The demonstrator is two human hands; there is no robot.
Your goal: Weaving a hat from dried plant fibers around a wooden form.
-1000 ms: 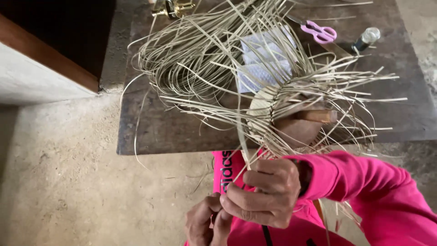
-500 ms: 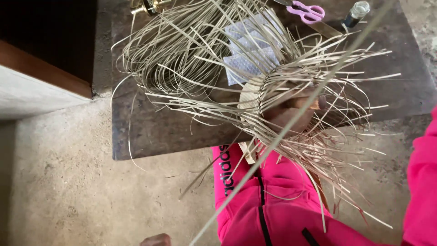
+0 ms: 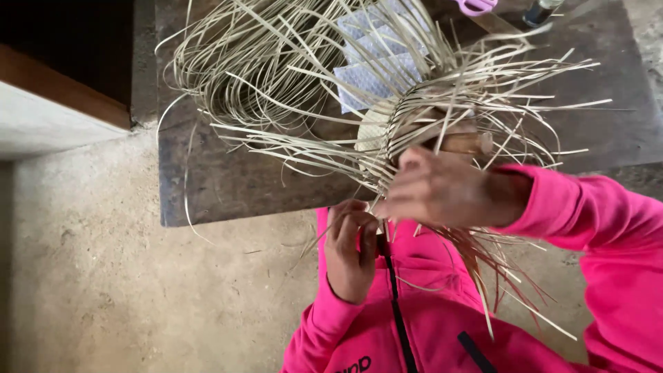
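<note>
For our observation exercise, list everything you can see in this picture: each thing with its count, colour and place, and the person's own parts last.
straw strands: a great many, pale tan, spread in a tangle over the table and hanging off its near edge
woven piece: one, pale tan, on the table amid the strands
table: one, dark brown wood, upper middle
patterned cloth: one, pale blue-white, under the strands
scissors: one, pink handles, top edge
small bottle: one, dark, top edge, partly cut off
floor: grey-tan concrete, left and below
jacket: one, bright pink, bottom
left hand: one, pinching strands below the table edge
right hand: one, blurred, against the strands
</note>
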